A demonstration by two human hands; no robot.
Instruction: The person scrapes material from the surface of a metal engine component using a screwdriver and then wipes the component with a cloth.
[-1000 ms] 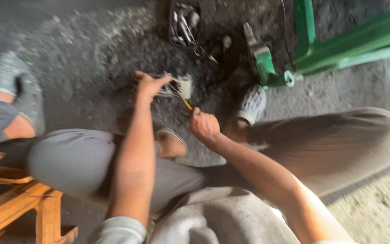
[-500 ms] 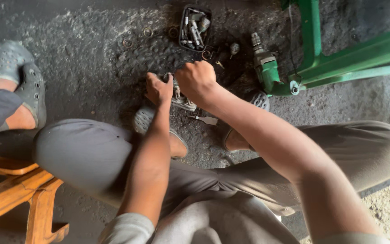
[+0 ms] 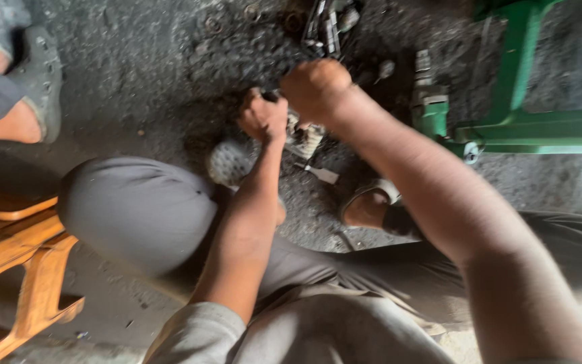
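Both hands are down at the floor (image 3: 136, 61), between the knees. The left hand (image 3: 263, 118) is fisted tight on a small metal part (image 3: 304, 138), pale, greasy, blurred; what kind of part it is can't be made out. The right hand (image 3: 314, 87) is balled up just above and beside it, knuckles to the camera. Whether it holds a tool or presses on the same part, I cannot tell; the fingers are hidden.

So the part sits on the dark, gritty floor, right ahead of the left fist, just beyond a grey perforated shoe (image 3: 229, 162). A small flat metal piece (image 3: 321, 174) lies loose just beside it, toward the person.

Looks like mid-job: one hand steadying, the other working at the top of the part. That is a judgement, since motion blur hides the contact. The next move calls for a firm hold from the left hand so the part doesn't skid on the grit, and a square, controlled push or twist from the right.

Around them: a tray of tools (image 3: 328, 23) at the top, a green tool (image 3: 429, 101) lying near a green frame (image 3: 527, 128), a wooden stool (image 3: 15, 249) at left, and another person's foot (image 3: 31, 74) in a grey shoe, well apart.
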